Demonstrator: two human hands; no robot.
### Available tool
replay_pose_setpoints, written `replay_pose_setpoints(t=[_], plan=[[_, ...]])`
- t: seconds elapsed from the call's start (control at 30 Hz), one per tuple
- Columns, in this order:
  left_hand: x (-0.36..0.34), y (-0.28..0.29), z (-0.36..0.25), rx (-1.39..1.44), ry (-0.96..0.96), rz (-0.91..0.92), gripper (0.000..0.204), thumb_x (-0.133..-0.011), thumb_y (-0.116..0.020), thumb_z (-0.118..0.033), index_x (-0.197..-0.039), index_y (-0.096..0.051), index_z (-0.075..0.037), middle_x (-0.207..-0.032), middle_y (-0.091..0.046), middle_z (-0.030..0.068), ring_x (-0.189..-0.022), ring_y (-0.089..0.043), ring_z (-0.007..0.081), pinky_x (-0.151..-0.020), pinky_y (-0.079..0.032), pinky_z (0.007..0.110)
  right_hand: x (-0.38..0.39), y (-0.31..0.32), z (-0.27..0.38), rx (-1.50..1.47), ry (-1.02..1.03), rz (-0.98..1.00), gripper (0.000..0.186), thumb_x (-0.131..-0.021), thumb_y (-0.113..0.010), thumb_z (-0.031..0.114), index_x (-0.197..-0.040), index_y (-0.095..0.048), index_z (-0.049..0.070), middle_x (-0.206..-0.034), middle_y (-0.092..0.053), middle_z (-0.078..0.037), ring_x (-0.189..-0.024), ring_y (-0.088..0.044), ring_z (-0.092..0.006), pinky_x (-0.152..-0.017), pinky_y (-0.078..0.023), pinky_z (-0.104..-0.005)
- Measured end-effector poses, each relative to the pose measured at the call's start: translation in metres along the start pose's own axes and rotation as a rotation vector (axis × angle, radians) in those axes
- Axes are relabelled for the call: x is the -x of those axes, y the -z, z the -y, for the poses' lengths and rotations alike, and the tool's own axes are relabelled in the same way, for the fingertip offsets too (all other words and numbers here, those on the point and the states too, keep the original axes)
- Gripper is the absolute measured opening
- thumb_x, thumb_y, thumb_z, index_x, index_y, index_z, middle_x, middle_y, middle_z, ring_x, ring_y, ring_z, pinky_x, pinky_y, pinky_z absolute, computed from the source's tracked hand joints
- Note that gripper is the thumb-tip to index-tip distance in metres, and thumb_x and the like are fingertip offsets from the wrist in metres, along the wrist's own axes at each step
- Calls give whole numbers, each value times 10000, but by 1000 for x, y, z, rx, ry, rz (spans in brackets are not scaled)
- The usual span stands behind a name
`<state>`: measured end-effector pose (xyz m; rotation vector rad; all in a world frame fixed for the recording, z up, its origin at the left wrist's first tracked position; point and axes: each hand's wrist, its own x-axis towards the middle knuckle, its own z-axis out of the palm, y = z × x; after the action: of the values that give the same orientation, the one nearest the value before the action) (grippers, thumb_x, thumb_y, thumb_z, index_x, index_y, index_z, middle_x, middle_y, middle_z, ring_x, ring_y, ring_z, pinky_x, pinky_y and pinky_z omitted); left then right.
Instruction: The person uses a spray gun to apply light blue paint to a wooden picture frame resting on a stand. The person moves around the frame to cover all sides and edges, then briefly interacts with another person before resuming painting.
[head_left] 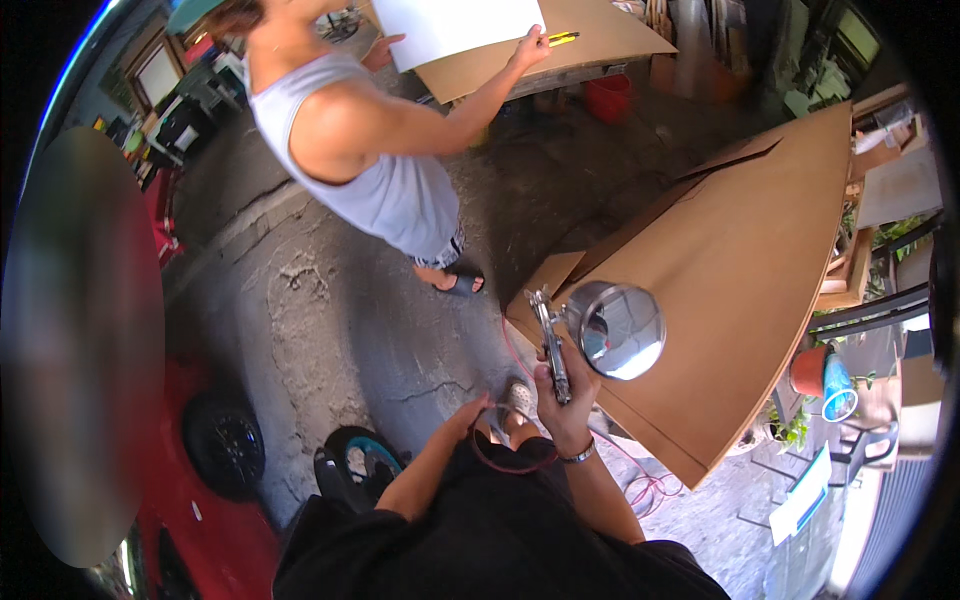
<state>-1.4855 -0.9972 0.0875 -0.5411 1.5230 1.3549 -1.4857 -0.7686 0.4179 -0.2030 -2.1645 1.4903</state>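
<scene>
My right hand (567,405) is closed round the handle of a silver spray gun (552,350) with a shiny round metal cup (630,330) at its side. The gun is held up in front of me, above the edge of a large brown cardboard sheet (740,290). Lower and to the left, my left hand (470,412) is closed on a thin red hose (490,460) that loops in front of my dark shirt. Where the hose meets the gun is hidden by my right hand.
A person in a grey tank top (370,190) stands ahead at a cardboard-topped table (600,35), holding a white sheet (460,25) and a yellow tool (563,39). A red car (180,480) and a black tyre (355,460) are left. Red hose coils (650,485) and potted plants (790,430) lie right.
</scene>
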Motion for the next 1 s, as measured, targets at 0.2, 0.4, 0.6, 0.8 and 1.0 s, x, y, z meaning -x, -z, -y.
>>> replay_pose_setpoints(t=[0.2, 0.4, 0.6, 0.8, 1.0], plan=[[-42, 42, -58, -123, -300, -59, 538, -1002, -586, -450, -1115, -678, 68, -1246, -678, 157, -1178, -613, 173, -950, -479, 306, -37, -32, -32, 80, -87, -184, 252, -940, -668, 204, -1027, -648, -32, -812, -612, -60, -693, -538, -116, -642, -459, -281], [-86, 134, -133, -399, -209, 77, 453, -1015, -574, -366, -1162, -664, 53, -1181, -701, 114, -1131, -650, 191, -937, -505, 319, -82, -81, -30, 105, -181, -390, 376, -955, -662, 356, -979, -675, -20, -770, -560, -32, -617, -471, -111, -555, -369, -279], [-111, 145, -215, -339, -325, 139, 497, -1023, -557, -414, -1181, -649, 48, -1190, -707, 138, -1138, -663, 235, -935, -507, 309, -106, -91, -50, 168, -314, -497, 462, -957, -645, 440, -989, -674, -20, -722, -523, -24, -572, -453, -92, -525, -356, -277], [-141, 172, -257, -538, -398, 80, 383, -999, -583, -336, -1146, -682, 4, -1095, -728, 153, -1023, -692, 236, -870, -530, 346, -114, -115, -62, 134, -364, -531, 613, -948, -615, 546, -1059, -637, -57, -716, -540, -10, -520, -476, -71, -494, -381, -239], [-154, 136, -272, -492, -330, 210, 366, -1008, -586, -348, -1143, -697, -26, -1053, -729, 106, -1011, -691, 201, -878, -526, 351, -134, -124, -67, 122, -370, -584, 648, -951, -590, 570, -1030, -637, -72, -708, -557, -21, -473, -493, -59, -441, -373, -227]])
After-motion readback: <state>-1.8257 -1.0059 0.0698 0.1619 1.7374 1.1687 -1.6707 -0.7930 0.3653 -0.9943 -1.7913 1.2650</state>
